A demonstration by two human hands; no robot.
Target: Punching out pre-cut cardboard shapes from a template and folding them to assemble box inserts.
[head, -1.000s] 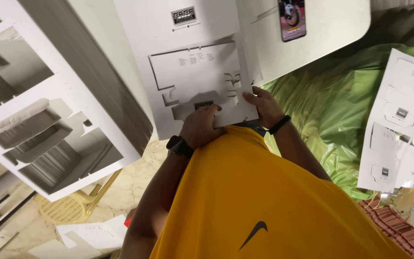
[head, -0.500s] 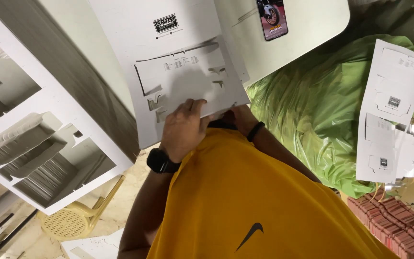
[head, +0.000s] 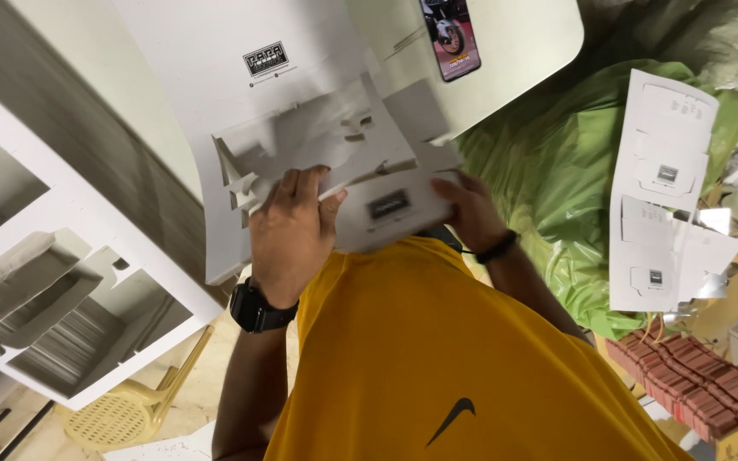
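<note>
Right now I have both hands on a flat white die-cut carton (head: 301,145) lying on the white table (head: 523,77). My left hand (head: 292,235), with a black watch (head: 258,309) on its wrist, presses down on a flap, fingers curled over its edge. My right hand (head: 471,213) grips the carton's near edge beside a small dark label. A phone (head: 450,34) lies on the table further off. More carton blanks (head: 659,188) rest on a green sheet (head: 548,188) to the right.
</note>
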